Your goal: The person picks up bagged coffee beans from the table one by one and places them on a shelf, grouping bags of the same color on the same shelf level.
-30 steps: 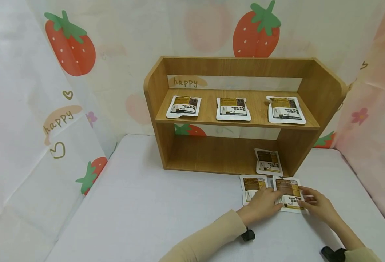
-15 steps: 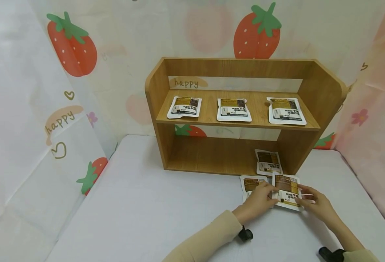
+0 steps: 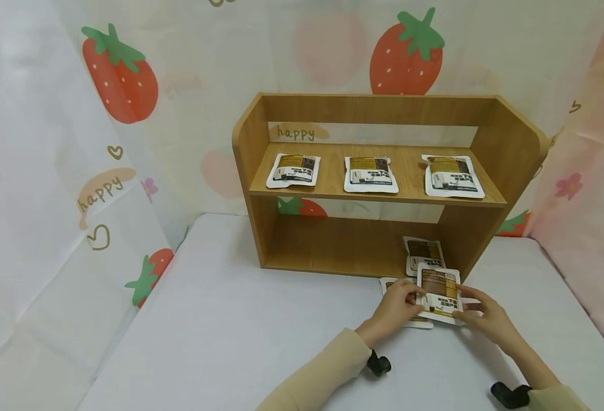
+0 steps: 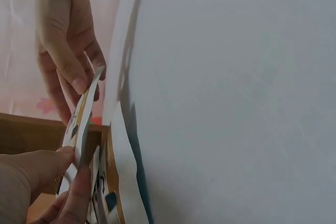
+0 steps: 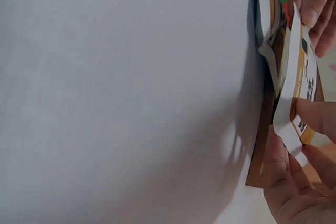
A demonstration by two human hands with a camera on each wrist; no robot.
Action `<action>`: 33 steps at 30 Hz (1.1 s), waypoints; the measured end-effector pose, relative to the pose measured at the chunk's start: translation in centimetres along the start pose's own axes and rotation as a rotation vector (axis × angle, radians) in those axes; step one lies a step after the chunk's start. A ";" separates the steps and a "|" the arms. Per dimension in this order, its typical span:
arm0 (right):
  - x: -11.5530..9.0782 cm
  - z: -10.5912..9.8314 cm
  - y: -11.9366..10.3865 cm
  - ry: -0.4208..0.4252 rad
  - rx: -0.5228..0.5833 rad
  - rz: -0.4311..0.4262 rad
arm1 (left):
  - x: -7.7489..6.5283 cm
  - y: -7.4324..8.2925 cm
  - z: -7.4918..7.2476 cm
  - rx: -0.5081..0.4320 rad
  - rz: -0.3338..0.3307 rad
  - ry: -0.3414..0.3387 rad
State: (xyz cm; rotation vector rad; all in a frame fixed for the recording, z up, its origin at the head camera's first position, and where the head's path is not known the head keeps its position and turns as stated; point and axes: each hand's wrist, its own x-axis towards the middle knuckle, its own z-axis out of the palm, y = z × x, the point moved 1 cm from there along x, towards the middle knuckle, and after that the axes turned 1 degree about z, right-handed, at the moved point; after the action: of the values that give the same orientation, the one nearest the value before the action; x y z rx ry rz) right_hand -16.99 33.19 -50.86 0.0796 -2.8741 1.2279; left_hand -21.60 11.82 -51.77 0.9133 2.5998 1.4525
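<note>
A flat white pouch [image 3: 439, 291] with a brown and gold label is held between both hands, raised off the table. My left hand [image 3: 395, 305] pinches its left edge, thumb on the printed face, as the left wrist view shows. Its right edge is pinched by my right hand [image 3: 487, 319], thumb in front and fingers behind in the right wrist view. Beneath it, a similar pouch [image 3: 419, 324] lies on the table, mostly covered by the left hand and the raised pouch. Just behind, another pouch [image 3: 423, 253] lies on the lower shelf at its right end.
The two-level wooden shelf [image 3: 343, 245] stands at the back of the white table [image 3: 204, 337]. On its upper board lie three pouches, a left one [image 3: 294, 170], a middle one [image 3: 371, 174] and a right one [image 3: 454, 176]. A strawberry-print cloth [image 3: 204, 68] hangs behind.
Both hands have lifted the pouch from the table and carried it left and toward the shelf. It now overlaps the other table pouch and the front of the one on the lower shelf.
</note>
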 end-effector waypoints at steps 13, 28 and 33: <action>1.5 1.7 -1.6 0.031 0.028 -0.058 | -0.5 -2.2 -1.6 -0.110 -0.085 0.040; 3.2 3.1 -3.8 0.057 0.057 -0.118 | -0.7 -4.0 -3.9 -0.164 -0.060 0.109; 3.8 3.9 -4.3 0.063 0.048 -0.164 | -0.9 -4.6 -4.6 -0.168 -0.069 0.134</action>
State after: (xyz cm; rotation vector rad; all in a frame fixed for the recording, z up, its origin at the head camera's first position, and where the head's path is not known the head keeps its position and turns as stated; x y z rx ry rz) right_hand -20.49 27.27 -50.32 0.2662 -2.7227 1.2451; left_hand -24.45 6.00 -52.97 0.7247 2.5199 1.7382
